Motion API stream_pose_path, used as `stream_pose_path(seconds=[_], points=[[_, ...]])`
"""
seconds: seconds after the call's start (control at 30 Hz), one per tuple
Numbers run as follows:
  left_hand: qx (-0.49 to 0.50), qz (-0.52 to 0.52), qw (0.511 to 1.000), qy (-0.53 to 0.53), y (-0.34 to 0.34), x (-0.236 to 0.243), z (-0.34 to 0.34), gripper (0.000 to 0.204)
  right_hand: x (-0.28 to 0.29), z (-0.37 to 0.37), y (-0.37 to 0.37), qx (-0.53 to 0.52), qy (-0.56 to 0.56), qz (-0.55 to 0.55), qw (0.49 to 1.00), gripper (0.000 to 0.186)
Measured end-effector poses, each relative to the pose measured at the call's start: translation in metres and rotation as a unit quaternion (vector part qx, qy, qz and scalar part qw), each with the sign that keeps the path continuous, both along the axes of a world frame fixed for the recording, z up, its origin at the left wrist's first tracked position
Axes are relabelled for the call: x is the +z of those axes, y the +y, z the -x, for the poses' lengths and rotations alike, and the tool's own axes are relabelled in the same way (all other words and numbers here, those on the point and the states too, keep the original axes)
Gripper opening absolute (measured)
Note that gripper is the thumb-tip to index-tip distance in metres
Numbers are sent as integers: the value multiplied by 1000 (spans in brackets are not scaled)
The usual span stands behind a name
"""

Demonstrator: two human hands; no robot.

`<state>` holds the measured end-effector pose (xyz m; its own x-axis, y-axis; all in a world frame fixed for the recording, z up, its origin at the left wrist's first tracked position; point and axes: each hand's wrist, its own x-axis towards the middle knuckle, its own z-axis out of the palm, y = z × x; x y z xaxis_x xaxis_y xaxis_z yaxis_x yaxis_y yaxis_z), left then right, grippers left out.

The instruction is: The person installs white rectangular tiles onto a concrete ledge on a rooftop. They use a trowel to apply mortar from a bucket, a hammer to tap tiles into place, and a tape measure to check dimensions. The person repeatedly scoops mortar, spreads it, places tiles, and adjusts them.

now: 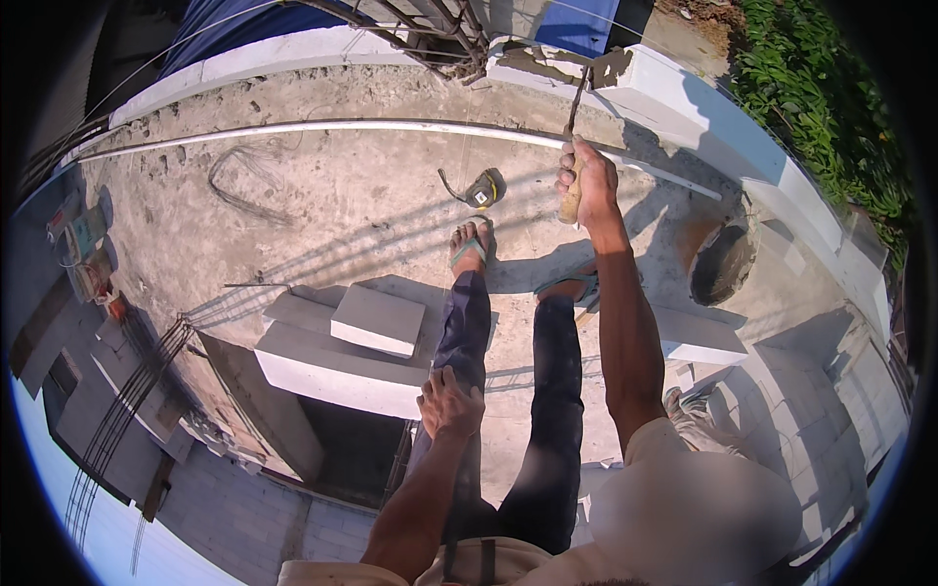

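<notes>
In my right hand [589, 184] is a trowel [580, 105], gripped by its wooden handle. Its narrow dark blade, seen nearly edge-on, reaches to the grey mortar [613, 68] on the low white block wall [674, 88]. My left hand [450, 402] rests on my left leg near the knee, fingers loosely bent and holding nothing. Between my feet and the wall lies a black and yellow tape measure [481, 189] on the concrete floor. A round dark bucket [721, 264] with mortar-crusted sides is to the right of my right forearm.
A long white pipe [322, 126] lies along the wall foot. Loose white blocks [378, 318] sit behind my left foot, beside a dark floor opening [354, 444]. Rebar [445, 34] rises at the wall gap; more rebar [127, 410] sticks out left. Wire [239, 190] lies on the floor.
</notes>
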<state>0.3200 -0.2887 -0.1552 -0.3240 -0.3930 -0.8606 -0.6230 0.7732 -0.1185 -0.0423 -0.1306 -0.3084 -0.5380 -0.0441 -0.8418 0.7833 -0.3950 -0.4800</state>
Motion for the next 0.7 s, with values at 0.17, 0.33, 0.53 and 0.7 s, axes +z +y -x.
stream_pose_path(seconds=[0.17,0.33,0.53,0.7], points=[[3,13,1000,-12,-2,3,3,66,34,6,-6,-4,14,-25,1000,33],[-4,11,1000,-16,4,4,13,65,48,-5,34,-4,57,66,996,31],[-20,10,999,-24,21,2,19,64,85,-63,75,-10,92,88,992,26],[5,20,998,-64,41,11,29,67,89,-155,174,-64,50,15,997,32]])
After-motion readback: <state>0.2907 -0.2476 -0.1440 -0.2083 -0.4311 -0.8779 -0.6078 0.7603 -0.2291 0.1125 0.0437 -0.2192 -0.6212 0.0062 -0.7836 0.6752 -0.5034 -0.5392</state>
